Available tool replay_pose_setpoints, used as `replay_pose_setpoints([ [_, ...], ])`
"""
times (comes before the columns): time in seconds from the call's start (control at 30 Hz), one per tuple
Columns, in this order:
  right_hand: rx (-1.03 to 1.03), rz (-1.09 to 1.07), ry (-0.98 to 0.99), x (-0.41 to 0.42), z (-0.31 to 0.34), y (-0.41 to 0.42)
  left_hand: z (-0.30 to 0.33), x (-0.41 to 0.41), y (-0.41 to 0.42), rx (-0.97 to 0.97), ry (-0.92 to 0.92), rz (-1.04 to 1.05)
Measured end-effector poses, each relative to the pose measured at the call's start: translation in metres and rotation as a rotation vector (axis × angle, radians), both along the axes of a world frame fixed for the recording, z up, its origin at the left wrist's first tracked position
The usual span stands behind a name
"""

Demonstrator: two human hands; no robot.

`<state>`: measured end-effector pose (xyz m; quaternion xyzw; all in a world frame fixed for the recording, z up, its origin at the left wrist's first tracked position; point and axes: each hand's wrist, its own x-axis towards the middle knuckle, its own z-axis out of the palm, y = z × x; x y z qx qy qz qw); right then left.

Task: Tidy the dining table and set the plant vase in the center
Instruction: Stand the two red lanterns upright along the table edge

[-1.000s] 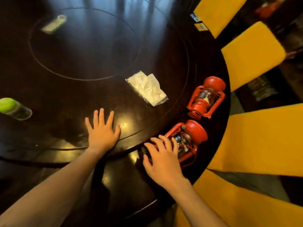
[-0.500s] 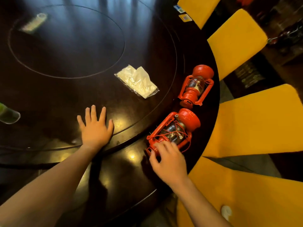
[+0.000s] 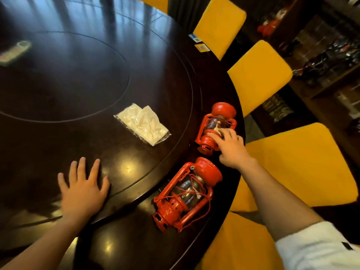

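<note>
Tabletop (image 3: 81, 90): right hand (image 3: 230, 148) now on farther lantern (image 3: 215, 126)

left hand (image 3: 82, 193): flat, fingers spread, arm extended | right hand (image 3: 230, 148): reaching forward, fingers curled downward

We see a dark brown, almost black dining table (image 3: 81, 78) with a glossy top that throws back pale blue-white streaks of light and warm yellow spots. Thin concentric rings are cut into its surface. Two lanterns — the near lantern (image 3: 187, 193) and the far lantern (image 3: 216, 127) — are bright red, each with clear glass in the middle; thin red cord crosses the near one. A white tissue pack (image 3: 143, 126) sits in clear wrap. The chairs (image 3: 303, 164) are plain mustard yellow. Our sleeve (image 3: 319, 248) is white with a small black tag. Two small stickers (image 3: 198, 42) show blue and yellow.
</note>
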<state>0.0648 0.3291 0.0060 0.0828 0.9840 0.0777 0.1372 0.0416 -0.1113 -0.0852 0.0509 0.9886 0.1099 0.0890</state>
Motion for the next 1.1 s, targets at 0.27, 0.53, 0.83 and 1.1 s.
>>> replay_pose_setpoints([
  [0.27, 0.181, 0.142, -0.07, 0.006, -0.048, 0.0, -0.002, -0.001, 0.002, -0.003, 0.026, -0.003],
  [0.53, 0.257, 0.191, -0.017, -0.007, -0.066, -0.007, -0.003, 0.001, 0.002, -0.041, 0.03, 0.005],
  [0.83, 0.145, 0.213, 0.007, -0.002, -0.049, -0.001, -0.011, 0.0, -0.002, -0.031, 0.049, -0.015],
  [1.1, -0.272, 0.02, 0.434, -0.015, -0.015, 0.01, -0.013, 0.0, -0.003, -0.031, 0.048, -0.023],
])
